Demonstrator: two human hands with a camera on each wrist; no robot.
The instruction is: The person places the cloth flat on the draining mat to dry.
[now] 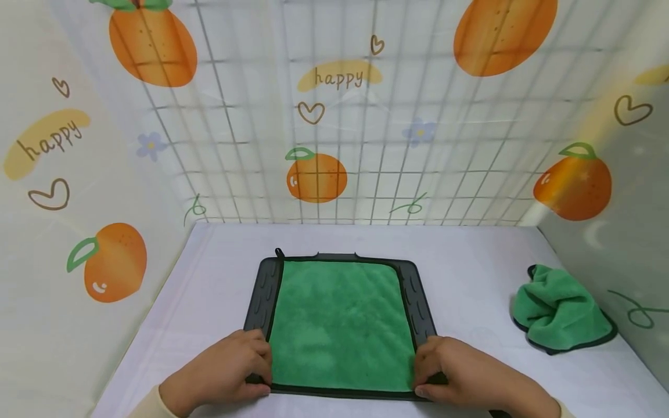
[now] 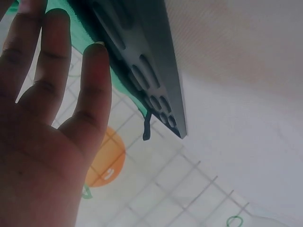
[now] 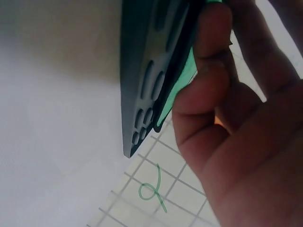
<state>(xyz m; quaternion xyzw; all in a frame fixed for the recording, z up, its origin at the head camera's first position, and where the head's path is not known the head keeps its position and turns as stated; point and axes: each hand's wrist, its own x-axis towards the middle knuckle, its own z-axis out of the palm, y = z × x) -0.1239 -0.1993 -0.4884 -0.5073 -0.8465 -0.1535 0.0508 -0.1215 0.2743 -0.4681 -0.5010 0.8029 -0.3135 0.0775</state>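
A green towel (image 1: 340, 325) with black edging and a small hanging loop lies spread flat over a dark grey board (image 1: 263, 290). The board's slotted side strips show to the left and right of the towel. At the towel's near left corner my left hand (image 1: 225, 366) pinches the edge between thumb and bent fingers; its other fingers (image 2: 94, 90) extend beside the board in the left wrist view. My right hand (image 1: 465, 368) pinches the near right corner, and its curled fingers (image 3: 203, 92) show against the towel's edge in the right wrist view.
A second green towel (image 1: 561, 310) with black edging lies crumpled on the white table (image 1: 470, 255) at the right. Behind the table stands a wire grid (image 1: 355, 191) with fruit-printed sheeting. More printed sheeting (image 1: 47, 249) lines both sides.
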